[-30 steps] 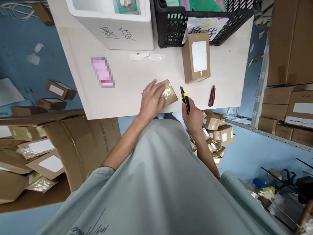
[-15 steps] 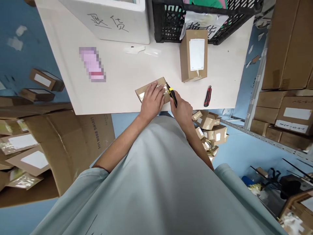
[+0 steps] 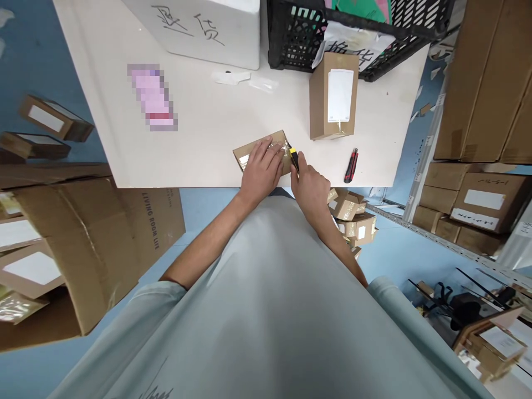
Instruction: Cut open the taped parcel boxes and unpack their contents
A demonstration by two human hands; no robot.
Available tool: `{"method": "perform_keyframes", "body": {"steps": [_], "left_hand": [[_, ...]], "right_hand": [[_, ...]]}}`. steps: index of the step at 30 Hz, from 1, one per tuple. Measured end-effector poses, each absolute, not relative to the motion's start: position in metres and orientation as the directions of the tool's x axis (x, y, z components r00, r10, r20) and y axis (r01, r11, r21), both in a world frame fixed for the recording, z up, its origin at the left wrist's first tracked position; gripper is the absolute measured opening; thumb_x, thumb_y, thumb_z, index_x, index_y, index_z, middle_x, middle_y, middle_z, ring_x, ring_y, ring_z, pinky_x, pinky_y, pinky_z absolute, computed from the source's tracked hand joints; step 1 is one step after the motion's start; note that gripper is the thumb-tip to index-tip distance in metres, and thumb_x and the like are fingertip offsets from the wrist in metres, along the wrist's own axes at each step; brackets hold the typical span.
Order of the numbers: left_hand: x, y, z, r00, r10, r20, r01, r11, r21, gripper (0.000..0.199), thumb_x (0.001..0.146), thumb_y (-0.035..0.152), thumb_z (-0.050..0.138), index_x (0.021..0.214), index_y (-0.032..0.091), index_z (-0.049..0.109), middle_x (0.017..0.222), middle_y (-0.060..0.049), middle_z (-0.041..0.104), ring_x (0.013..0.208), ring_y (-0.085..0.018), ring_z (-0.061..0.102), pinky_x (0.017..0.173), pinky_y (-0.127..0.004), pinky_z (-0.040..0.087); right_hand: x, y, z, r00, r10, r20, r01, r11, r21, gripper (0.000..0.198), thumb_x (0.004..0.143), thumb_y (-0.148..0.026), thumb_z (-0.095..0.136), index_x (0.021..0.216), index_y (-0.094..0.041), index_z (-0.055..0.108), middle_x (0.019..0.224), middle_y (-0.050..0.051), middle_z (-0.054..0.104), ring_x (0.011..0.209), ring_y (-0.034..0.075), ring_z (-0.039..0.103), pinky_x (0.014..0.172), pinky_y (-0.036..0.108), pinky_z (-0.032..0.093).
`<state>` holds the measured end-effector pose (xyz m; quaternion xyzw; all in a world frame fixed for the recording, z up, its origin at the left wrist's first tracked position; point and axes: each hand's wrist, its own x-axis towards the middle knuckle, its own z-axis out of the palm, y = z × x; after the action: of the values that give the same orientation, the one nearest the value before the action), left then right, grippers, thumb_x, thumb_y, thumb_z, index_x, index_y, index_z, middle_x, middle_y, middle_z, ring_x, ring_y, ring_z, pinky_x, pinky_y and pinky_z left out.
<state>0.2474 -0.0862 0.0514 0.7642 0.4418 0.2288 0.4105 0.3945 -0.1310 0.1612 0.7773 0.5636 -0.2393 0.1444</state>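
A small flat cardboard box [image 3: 241, 153] with clear tape lies near the table's front edge. My left hand [image 3: 261, 173] rests flat on top of it, fingers stretched out, covering much of the box. In my right hand [image 3: 311, 191] is a black and yellow utility knife [image 3: 295, 158], gripped with the fingers wrapped round its handle. The knife's front end is at the right end of the box; its blade is too small to make out clearly. Farther right on the table, apart from both hands, lies a red and black utility knife [image 3: 351, 165].
A taller labelled carton [image 3: 319, 105] stands before a black plastic crate [image 3: 286, 47]. Left of the crate is a white foam box [image 3: 216, 39]. A blurred pink item [image 3: 152, 98] lies on the white table [image 3: 199, 122]. Large cartons [image 3: 95, 238] stand left; a loaded shelf [image 3: 465, 210] stands right.
The right hand and its knife have shifted slightly down and right along the box's right end. The left hand stays on the box. The whole view has moved a little.
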Motion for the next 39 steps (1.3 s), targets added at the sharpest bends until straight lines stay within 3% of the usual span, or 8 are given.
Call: {"method": "perform_keyframes", "body": {"steps": [5, 11, 17, 24, 29, 32, 36, 39], "left_hand": [[0.246, -0.086, 0.044, 0.540, 0.841, 0.021, 0.519, -0.352, 0.779, 0.045, 0.120, 0.042, 0.041, 0.155, 0.026, 0.066, 0.165, -0.015, 0.067, 0.173, -0.034, 0.043, 0.147, -0.066, 0.026], [0.247, -0.089, 0.038, 0.562, 0.825, 0.059, 0.562, -0.433, 0.705, 0.044, 0.121, 0.035, 0.040, 0.155, 0.020, 0.064, 0.162, -0.019, 0.068, 0.172, -0.036, 0.043, 0.144, -0.069, 0.030], [0.247, -0.089, 0.036, 0.551, 0.832, 0.060, 0.555, -0.419, 0.719, 0.044, 0.120, 0.035, 0.042, 0.156, 0.022, 0.064, 0.163, -0.018, 0.069, 0.171, -0.036, 0.046, 0.144, -0.068, 0.030], [0.246, -0.088, 0.038, 0.574, 0.818, 0.038, 0.553, -0.421, 0.719, 0.044, 0.119, 0.031, 0.047, 0.159, 0.022, 0.063, 0.166, -0.018, 0.066, 0.172, -0.037, 0.043, 0.146, -0.067, 0.027], [0.247, -0.090, 0.037, 0.558, 0.828, 0.051, 0.554, -0.417, 0.721, 0.044, 0.121, 0.031, 0.042, 0.157, 0.021, 0.065, 0.164, -0.017, 0.068, 0.172, -0.035, 0.044, 0.145, -0.067, 0.029], [0.247, -0.091, 0.035, 0.552, 0.832, 0.060, 0.543, -0.413, 0.731, 0.044, 0.121, 0.033, 0.043, 0.157, 0.022, 0.065, 0.163, -0.017, 0.068, 0.172, -0.036, 0.044, 0.144, -0.070, 0.030], [0.246, -0.088, 0.035, 0.557, 0.828, 0.071, 0.534, -0.422, 0.733, 0.046, 0.121, 0.036, 0.041, 0.158, 0.021, 0.065, 0.162, -0.018, 0.068, 0.171, -0.036, 0.045, 0.143, -0.071, 0.030], [0.238, -0.086, 0.036, 0.568, 0.818, 0.093, 0.525, -0.446, 0.725, 0.050, 0.122, 0.038, 0.040, 0.163, 0.021, 0.061, 0.163, -0.018, 0.068, 0.171, -0.036, 0.045, 0.143, -0.069, 0.031]], "right_hand": [[0.391, -0.139, 0.175, 0.296, 0.765, -0.572, 0.944, -0.327, 0.052, 0.058, 0.124, -0.039, 0.036, 0.178, -0.016, 0.044, 0.117, 0.019, 0.085, 0.100, 0.031, 0.083, 0.088, 0.036, 0.060], [0.389, -0.165, 0.192, 0.348, 0.682, -0.643, 0.931, -0.329, 0.154, 0.058, 0.125, -0.041, 0.039, 0.178, -0.019, 0.043, 0.114, 0.017, 0.086, 0.096, 0.028, 0.085, 0.080, 0.031, 0.058], [0.390, -0.158, 0.197, 0.316, 0.750, -0.581, 0.943, -0.314, 0.109, 0.061, 0.126, -0.045, 0.032, 0.182, -0.022, 0.038, 0.121, 0.017, 0.084, 0.099, 0.028, 0.083, 0.081, 0.030, 0.054], [0.397, -0.133, 0.170, 0.255, 0.797, -0.548, 0.958, -0.285, 0.032, 0.066, 0.125, -0.045, 0.023, 0.186, -0.018, 0.023, 0.116, 0.018, 0.083, 0.097, 0.030, 0.079, 0.083, 0.034, 0.052], [0.395, -0.139, 0.170, 0.288, 0.776, -0.561, 0.952, -0.298, 0.076, 0.068, 0.124, -0.046, 0.030, 0.184, -0.014, 0.025, 0.110, 0.020, 0.084, 0.093, 0.031, 0.081, 0.080, 0.035, 0.054], [0.393, -0.150, 0.179, 0.314, 0.742, -0.593, 0.945, -0.305, 0.119, 0.063, 0.124, -0.040, 0.035, 0.181, -0.013, 0.031, 0.106, 0.020, 0.085, 0.094, 0.031, 0.083, 0.079, 0.034, 0.054], [0.393, -0.173, 0.201, 0.336, 0.692, -0.639, 0.935, -0.325, 0.140, 0.052, 0.123, -0.038, 0.039, 0.167, -0.014, 0.053, 0.102, 0.020, 0.086, 0.093, 0.032, 0.084, 0.076, 0.033, 0.053], [0.398, -0.190, 0.215, 0.321, 0.721, -0.614, 0.927, -0.371, 0.050, 0.045, 0.122, -0.041, 0.042, 0.153, -0.016, 0.064, 0.100, 0.017, 0.086, 0.088, 0.032, 0.083, 0.075, 0.033, 0.052]]}}
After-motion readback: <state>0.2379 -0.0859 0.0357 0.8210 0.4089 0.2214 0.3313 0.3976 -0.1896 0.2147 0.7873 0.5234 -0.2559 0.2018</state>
